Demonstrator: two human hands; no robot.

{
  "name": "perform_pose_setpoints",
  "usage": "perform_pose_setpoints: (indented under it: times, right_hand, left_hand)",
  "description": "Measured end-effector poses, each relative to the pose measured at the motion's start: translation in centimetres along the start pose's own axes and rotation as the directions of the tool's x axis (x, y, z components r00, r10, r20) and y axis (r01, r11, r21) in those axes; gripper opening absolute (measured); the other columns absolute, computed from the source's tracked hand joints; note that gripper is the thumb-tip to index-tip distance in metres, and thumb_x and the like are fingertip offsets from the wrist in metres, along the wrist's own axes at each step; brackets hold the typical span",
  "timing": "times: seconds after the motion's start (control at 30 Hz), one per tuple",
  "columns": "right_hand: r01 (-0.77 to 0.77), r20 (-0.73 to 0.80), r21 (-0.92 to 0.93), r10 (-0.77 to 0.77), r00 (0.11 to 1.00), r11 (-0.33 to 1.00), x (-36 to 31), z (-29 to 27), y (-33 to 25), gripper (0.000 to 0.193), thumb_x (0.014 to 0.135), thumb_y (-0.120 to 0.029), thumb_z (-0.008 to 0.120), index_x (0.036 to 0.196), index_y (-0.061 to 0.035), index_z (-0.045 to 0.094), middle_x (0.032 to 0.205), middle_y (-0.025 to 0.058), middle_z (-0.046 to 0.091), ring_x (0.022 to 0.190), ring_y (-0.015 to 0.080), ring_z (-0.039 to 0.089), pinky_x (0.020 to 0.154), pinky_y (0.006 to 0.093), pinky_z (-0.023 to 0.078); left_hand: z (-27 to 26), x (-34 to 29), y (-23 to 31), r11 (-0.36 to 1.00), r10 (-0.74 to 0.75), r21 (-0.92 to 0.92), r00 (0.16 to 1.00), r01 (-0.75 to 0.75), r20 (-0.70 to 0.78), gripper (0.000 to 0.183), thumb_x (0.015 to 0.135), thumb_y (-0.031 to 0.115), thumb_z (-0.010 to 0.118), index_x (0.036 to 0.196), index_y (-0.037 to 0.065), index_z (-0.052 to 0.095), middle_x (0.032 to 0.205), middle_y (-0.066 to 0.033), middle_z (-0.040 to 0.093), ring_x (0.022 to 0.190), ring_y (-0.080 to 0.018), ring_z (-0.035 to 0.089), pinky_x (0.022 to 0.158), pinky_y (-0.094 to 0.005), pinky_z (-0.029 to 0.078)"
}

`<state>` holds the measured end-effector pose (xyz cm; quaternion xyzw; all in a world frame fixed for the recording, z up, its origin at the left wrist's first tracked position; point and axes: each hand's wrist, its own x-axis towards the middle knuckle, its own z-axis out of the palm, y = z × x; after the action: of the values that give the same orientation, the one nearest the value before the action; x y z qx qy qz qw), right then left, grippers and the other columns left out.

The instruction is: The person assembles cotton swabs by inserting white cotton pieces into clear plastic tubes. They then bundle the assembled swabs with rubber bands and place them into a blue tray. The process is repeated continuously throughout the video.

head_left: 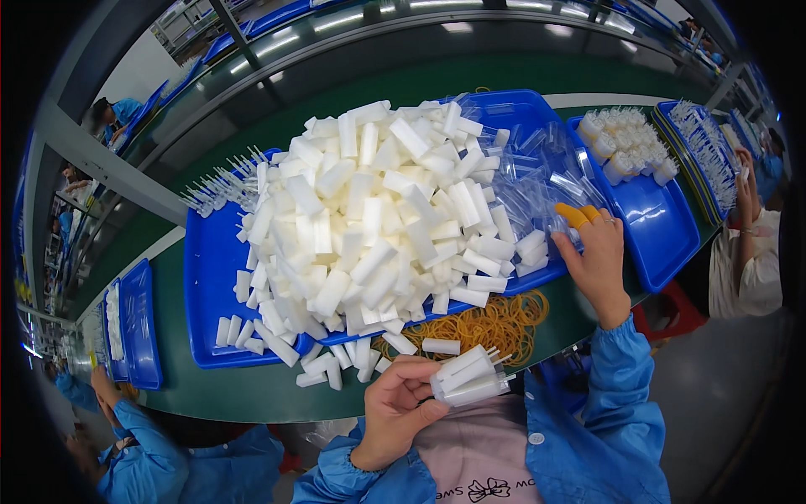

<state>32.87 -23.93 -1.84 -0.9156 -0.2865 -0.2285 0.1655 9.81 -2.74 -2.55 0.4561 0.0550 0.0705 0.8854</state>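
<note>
Near my body, my left hand [399,412] is closed around a bundle of white foam blocks [470,375] in clear plastic, with thin white sticks poking out on the right. My right hand [600,260], with yellow finger cots [573,216] on some fingers, is at the right side of the pile. Its thumb and forefinger close on a clear plastic sleeve [556,223], partly lost among other clear sleeves [529,181]. A large heap of white foam blocks [361,210] fills the middle, over blue trays [206,315].
Yellow rubber bands [504,323] lie at the table's front edge beside loose foam blocks [319,370]. On the right, a blue tray [651,227] bears wrapped white bundles [625,143]. White sticks [227,181] stand at the left. Co-workers [193,462] sit on both sides.
</note>
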Motion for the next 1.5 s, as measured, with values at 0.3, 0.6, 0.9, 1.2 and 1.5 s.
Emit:
perform_pose_setpoints:
  times: [0.3, 0.6, 0.9, 1.2, 1.5]
  right_hand:
    - [0.086, 0.138, -0.074, -0.076, 0.988, 0.994, -1.1, -0.7, 1.0, 0.034, 0.075, -0.008, 0.063, 0.108, -0.0100, 0.062, 0.095, 0.0087, 0.058, 0.087, 0.0268, 0.052, 0.074, 0.0393, 0.036]
    - [0.012, 0.332, 0.040, -0.024, 0.943, 0.999, 2.0, -0.8, 1.9, 0.047, 0.070, -0.011, 0.068, 0.115, -0.0125, 0.054, 0.092, 0.0099, 0.056, 0.083, 0.0288, 0.055, 0.073, 0.0404, 0.040]
    - [-0.041, -0.199, 0.162, 0.073, 0.977, 0.986, 0.9, -1.4, 1.5, 0.018, 0.082, -0.013, 0.063, 0.099, -0.0082, 0.063, 0.084, 0.0111, 0.056, 0.071, 0.0273, 0.055, 0.061, 0.0328, 0.044]
    - [-0.327, 0.262, 0.883, 0.225, 0.939, 0.336, -6.1, -6.4, -6.4, 0.014, 0.083, -0.004, 0.058, 0.095, 0.0026, 0.059, 0.084, 0.0076, 0.060, 0.076, 0.0126, 0.055, 0.073, 0.0248, 0.043]
    - [-0.433, 0.421, 0.901, 0.237, 0.876, -0.001, -7.3, -5.2, -7.4, 0.017, 0.084, -0.009, 0.063, 0.096, 0.0022, 0.059, 0.082, 0.0056, 0.062, 0.074, 0.0105, 0.058, 0.069, 0.0234, 0.046]
  left_hand:
    - [0.2, -0.3, 0.3, 1.000, 0.015, 0.012, 1.000, -0.015, -0.018, 0.041, 0.076, -0.005, 0.069, 0.113, -0.006, 0.051, 0.113, -0.0125, 0.051, 0.109, -0.0234, 0.055, 0.096, -0.0366, 0.046]
    - [0.3, -0.7, 0.2, 1.000, 0.027, -0.002, 1.000, -0.027, -0.011, 0.040, 0.076, -0.004, 0.069, 0.112, -0.007, 0.051, 0.113, -0.0133, 0.051, 0.108, -0.0235, 0.056, 0.095, -0.0364, 0.046]
    - [0.5, -0.6, 0.3, 0.999, 0.034, 0.001, 0.999, -0.034, -0.041, 0.040, 0.076, -0.005, 0.069, 0.113, -0.007, 0.051, 0.112, -0.0135, 0.052, 0.107, -0.0237, 0.057, 0.095, -0.0360, 0.046]
    - [0.6, -0.8, -0.6, 0.856, 0.216, 0.480, 0.976, -0.193, 0.008, 0.047, 0.066, 0.007, 0.082, 0.106, -0.001, 0.059, 0.109, -0.0138, 0.053, 0.099, -0.0221, 0.057, 0.089, -0.0333, 0.045]
    - [0.8, -1.1, -0.1, 0.764, 0.259, 0.598, 0.964, -0.241, 0.058, 0.044, 0.064, 0.008, 0.083, 0.102, 0.000, 0.061, 0.106, -0.0149, 0.055, 0.097, -0.0213, 0.056, 0.086, -0.0318, 0.045]
